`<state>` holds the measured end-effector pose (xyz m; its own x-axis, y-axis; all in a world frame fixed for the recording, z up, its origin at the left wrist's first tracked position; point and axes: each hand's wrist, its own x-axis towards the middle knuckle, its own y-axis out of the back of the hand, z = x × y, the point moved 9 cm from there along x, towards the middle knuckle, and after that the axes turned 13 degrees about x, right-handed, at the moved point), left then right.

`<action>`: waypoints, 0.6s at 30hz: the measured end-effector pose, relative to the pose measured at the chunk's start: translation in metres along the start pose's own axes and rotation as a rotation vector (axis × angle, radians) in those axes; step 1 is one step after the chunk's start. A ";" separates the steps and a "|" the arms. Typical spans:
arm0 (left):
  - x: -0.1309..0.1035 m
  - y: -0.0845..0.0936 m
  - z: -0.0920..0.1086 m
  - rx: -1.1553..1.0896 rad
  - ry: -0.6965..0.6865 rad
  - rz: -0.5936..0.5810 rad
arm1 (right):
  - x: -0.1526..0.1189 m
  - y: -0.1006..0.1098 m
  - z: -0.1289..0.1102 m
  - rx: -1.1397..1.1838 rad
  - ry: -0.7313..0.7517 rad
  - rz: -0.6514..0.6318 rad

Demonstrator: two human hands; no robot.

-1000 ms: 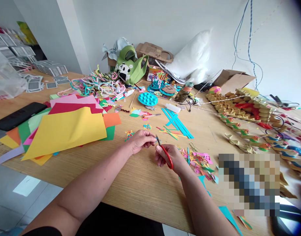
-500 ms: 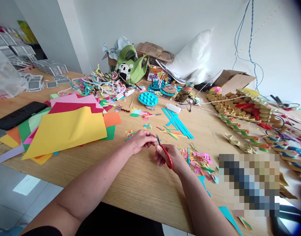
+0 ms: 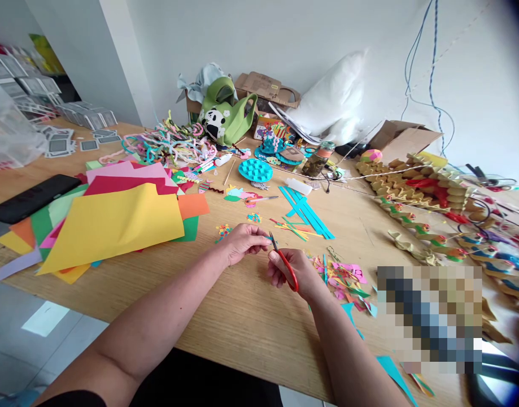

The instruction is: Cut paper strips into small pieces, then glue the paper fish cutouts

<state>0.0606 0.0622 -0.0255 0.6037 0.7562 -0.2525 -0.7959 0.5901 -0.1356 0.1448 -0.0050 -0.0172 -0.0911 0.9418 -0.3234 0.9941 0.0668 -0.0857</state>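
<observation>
Scissors (image 3: pixel 291 273) in R hand (image 3: pixel 302 273), blue scrap (image 3: pixel 269 240) in L hand (image 3: pixel 244 244), approx. unchanged

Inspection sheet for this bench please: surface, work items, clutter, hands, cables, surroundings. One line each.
Surface: wooden table, coloured paper offcuts scattered right of the hands.
Job's things: red-handled scissors and a small blue scrap in hand; blue paper strips lie beyond.
Clutter: stacked paper sheets at left; tangled fuzzy strands and green panda bag behind.
Grippers: bare hands; left hand pinches the scrap, right hand holds the scissors, blades close by it.
Cables: blue cables hang by the wall, right.
Surroundings: pale wall behind, tiled floor lower left; right foreground partly pixelated.
</observation>
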 end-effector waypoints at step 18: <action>-0.002 0.005 0.003 0.042 0.013 0.050 | -0.001 0.000 0.000 -0.033 -0.025 0.000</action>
<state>0.0555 0.0648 -0.0232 0.5623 0.7816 -0.2700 -0.8222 0.5632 -0.0820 0.1450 -0.0063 -0.0170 -0.0919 0.9333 -0.3471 0.9955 0.0777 -0.0547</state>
